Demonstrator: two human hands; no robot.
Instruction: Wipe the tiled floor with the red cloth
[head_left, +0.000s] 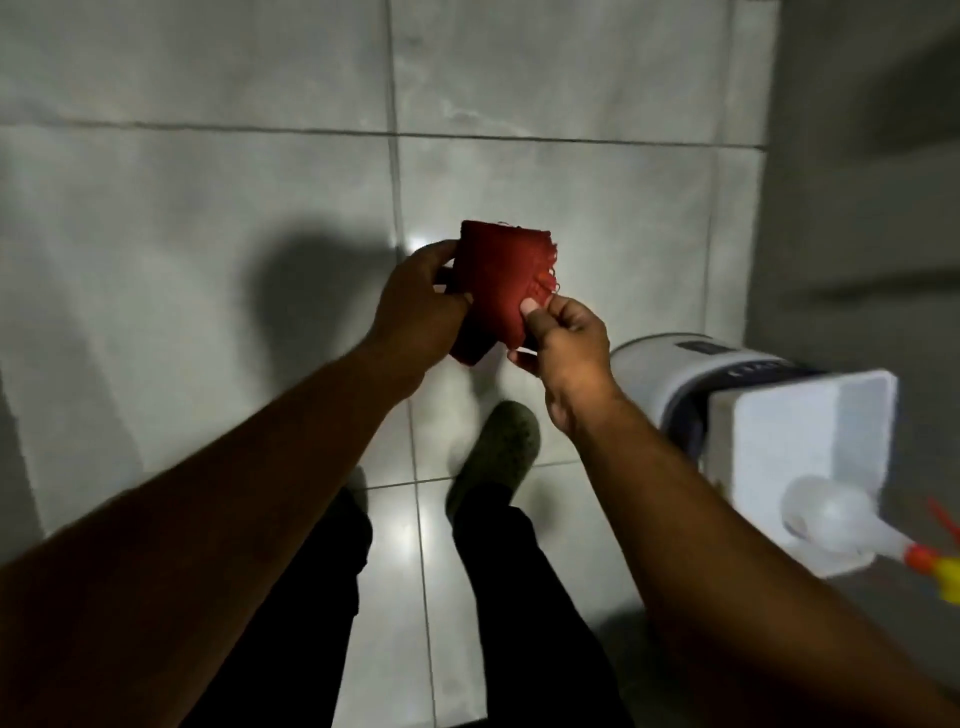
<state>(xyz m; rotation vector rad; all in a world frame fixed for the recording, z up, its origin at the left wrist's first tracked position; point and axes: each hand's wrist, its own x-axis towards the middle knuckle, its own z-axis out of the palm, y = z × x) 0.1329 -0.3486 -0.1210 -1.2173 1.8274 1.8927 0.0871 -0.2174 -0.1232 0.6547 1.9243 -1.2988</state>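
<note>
The pale tiled floor (208, 234) lies dim and glossy. Above it, the left hand (415, 306) clasps the folded cloth (496, 286) while the right hand (563, 338) pinches its frayed near-right corner. Wet, shiny tile could cause a slip when crouching.

Both hands raised (fingers pinched)
</note>
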